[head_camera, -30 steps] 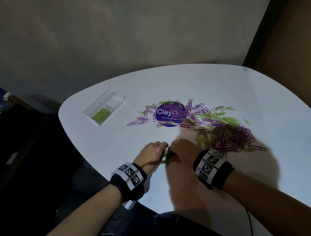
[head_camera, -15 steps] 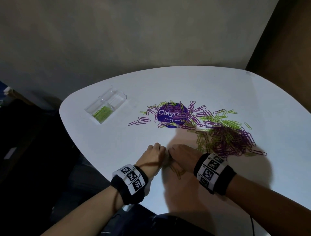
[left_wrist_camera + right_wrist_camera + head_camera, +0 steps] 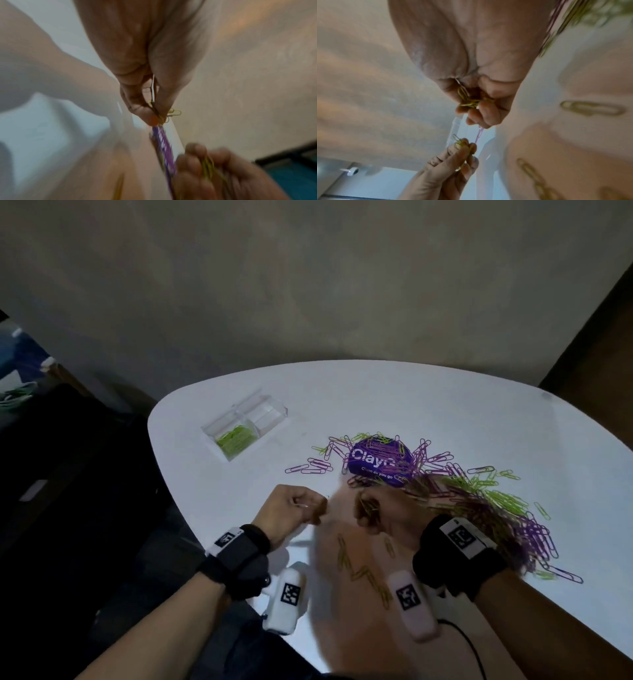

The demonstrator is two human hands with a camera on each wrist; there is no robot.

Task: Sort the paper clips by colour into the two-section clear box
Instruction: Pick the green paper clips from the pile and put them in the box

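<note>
Left hand [image 3: 295, 510]: raised above the tabletop's near edge, fingers curled, pinching a few green clips [image 3: 173, 113].
Right hand [image 3: 380, 510]: just beside the left, apart from it, fingers curled round a small green bunch [image 3: 469, 100].
Loose chain [image 3: 363, 571]: green clips lying below the hands on the tabletop [image 3: 411, 405].
Mixed pile [image 3: 479, 501]: purple and green clips, centre to right edge, partly covering a purple card [image 3: 373, 463].
Clear box [image 3: 245, 424]: near the left edge; nearer section holds green clips, farther section looks bare.
</note>
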